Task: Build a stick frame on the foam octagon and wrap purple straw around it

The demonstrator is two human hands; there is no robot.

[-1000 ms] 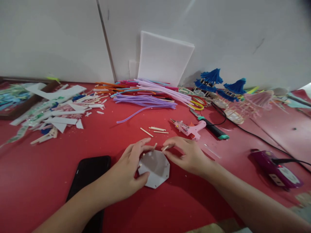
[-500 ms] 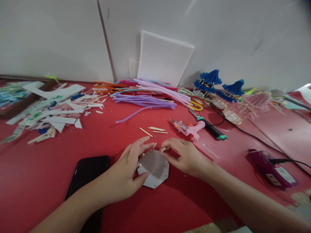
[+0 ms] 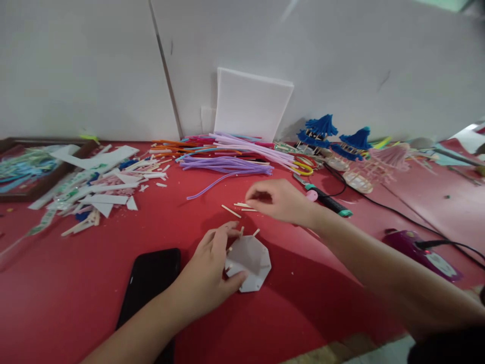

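Note:
A grey-white octagonal card piece (image 3: 255, 258) lies on the red table, with small holes near its edges. Short pale wooden sticks stand up along its left and far edges, one stick (image 3: 256, 232) at the far right side. My left hand (image 3: 212, 263) grips the piece from the left, thumb on its top face and fingers beside the sticks. My right hand (image 3: 278, 199) is beyond the piece, thumb and forefinger curled together at the loose sticks (image 3: 231, 211). What is between those fingertips, if anything, is hidden.
A black phone (image 3: 151, 278) lies left. Purple pipe cleaners (image 3: 227, 164) and card scraps (image 3: 102, 197) are at the back. A green-black handled tool (image 3: 329, 202), a mostly hidden pink glue gun (image 3: 312, 195), a purple power block (image 3: 420, 255) and its cable are right. Blue-roofed models (image 3: 318, 131) stand behind.
My right hand has left the far edge of the octagonal piece, where a stick now stands, and moved away to the loose sticks. My left hand keeps its grip. The view has shifted slightly.

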